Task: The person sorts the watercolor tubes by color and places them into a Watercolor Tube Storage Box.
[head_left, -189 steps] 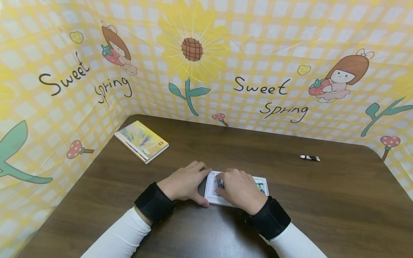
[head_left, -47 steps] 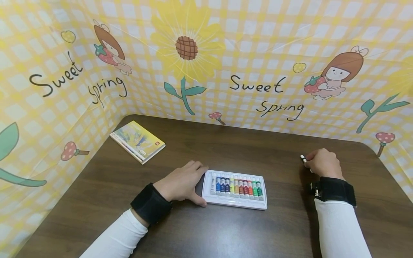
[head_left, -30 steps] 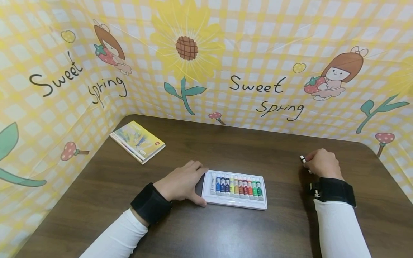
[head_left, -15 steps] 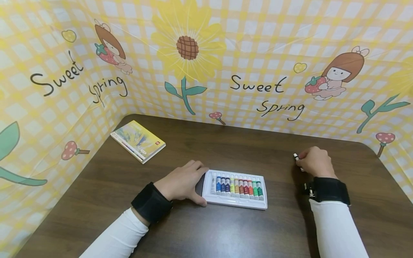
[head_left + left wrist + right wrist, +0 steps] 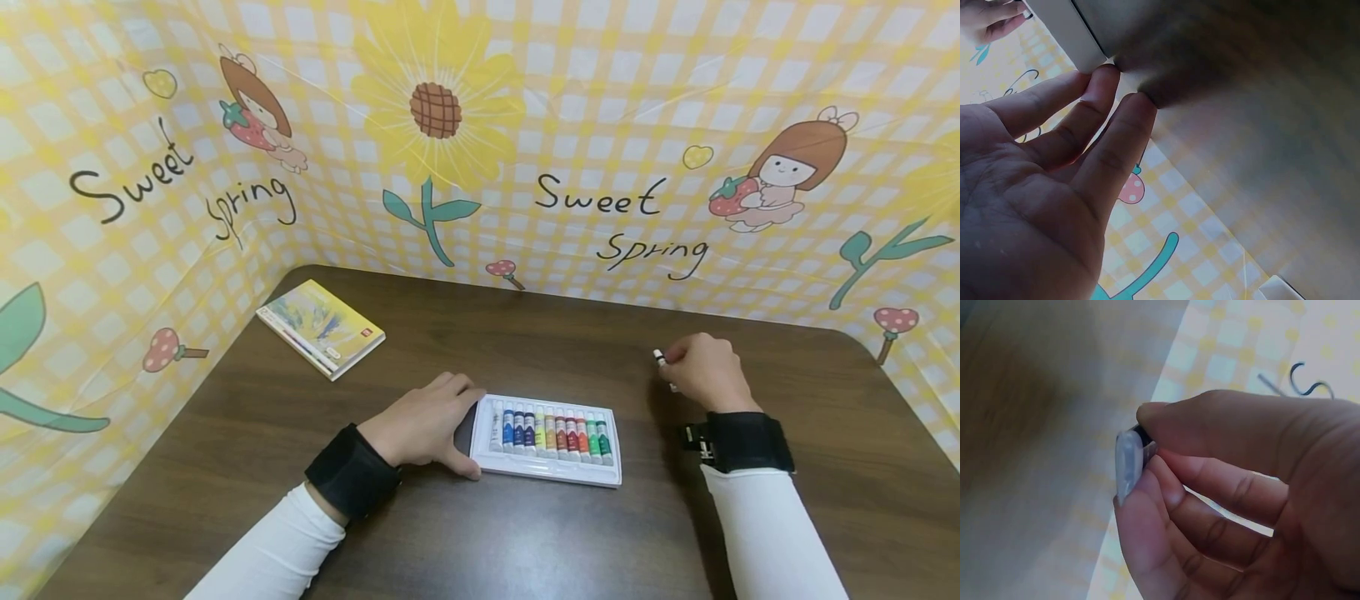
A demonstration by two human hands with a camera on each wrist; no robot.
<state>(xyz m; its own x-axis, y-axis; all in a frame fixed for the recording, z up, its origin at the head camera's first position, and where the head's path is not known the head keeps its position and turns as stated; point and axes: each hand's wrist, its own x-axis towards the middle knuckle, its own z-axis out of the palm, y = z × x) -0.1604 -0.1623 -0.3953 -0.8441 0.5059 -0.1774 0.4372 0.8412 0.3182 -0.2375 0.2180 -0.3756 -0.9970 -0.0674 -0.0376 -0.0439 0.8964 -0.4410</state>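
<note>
In the head view my left hand [image 5: 427, 425] spans the left end of a white paint tray [image 5: 551, 477], thumb at its near corner and fingers at the far one. Fingertips [image 5: 1105, 74] sit right at the tray edge [image 5: 1063, 28] in the left wrist view. A row of coloured paint tubes [image 5: 561, 435] lies in the tray. To the right of it, my right hand [image 5: 707, 371] pinches a small black-and-white paint tube [image 5: 660, 359] between thumb and fingers. Its flat pale end [image 5: 1127, 464] faces the right wrist camera.
A yellow box [image 5: 322, 327] with a painted picture lies at the back left of the dark wooden table [image 5: 540, 542]. Yellow checked cloth [image 5: 600, 108] rises behind the table and along its left side.
The black-and-white tube lay on the table at the right; my right hand has since left the tray, taken hold of it and carried it leftward. My left hand stays at the tray.
</note>
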